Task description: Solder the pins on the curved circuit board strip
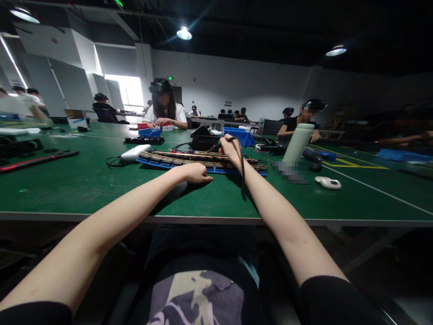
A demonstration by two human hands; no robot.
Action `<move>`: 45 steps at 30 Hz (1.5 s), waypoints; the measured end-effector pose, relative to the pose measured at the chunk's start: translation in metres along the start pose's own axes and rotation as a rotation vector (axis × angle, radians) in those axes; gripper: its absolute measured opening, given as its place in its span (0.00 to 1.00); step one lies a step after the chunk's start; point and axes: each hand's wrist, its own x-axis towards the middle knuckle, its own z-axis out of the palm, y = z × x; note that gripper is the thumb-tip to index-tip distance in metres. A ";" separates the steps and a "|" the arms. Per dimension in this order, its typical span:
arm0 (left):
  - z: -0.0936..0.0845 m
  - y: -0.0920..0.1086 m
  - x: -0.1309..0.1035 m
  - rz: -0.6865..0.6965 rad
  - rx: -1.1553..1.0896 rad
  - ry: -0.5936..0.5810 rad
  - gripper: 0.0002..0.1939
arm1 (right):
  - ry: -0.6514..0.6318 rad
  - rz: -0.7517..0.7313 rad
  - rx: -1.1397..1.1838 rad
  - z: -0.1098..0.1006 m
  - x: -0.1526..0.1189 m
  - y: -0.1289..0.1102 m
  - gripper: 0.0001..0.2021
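My right hand is closed around a soldering iron, a dark pen-like tool, its tip pointing left over the far side of the work. The black cord loops over my wrist and hangs toward the table. Beneath it lies a long blue tray carrying rows of dark parts and thin copper-coloured strips. My left hand is closed at the tray's near side, thumb toward the right; whatever its fingers hold, if anything, is hidden.
Behind the tray are a black box-like unit and a blue bin. A white device lies left; a pale green bottle and a small white case are right. Red-handled cutters lie far left. Another person sits opposite.
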 end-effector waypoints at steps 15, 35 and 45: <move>-0.001 0.004 -0.002 -0.015 0.025 0.002 0.29 | 0.008 -0.015 0.014 -0.001 0.000 0.000 0.13; 0.003 -0.001 0.003 -0.017 0.033 -0.005 0.30 | -0.013 0.040 0.090 -0.002 -0.004 0.000 0.11; 0.002 0.000 0.001 -0.016 0.023 -0.009 0.30 | -0.027 0.053 0.114 -0.002 -0.002 0.001 0.10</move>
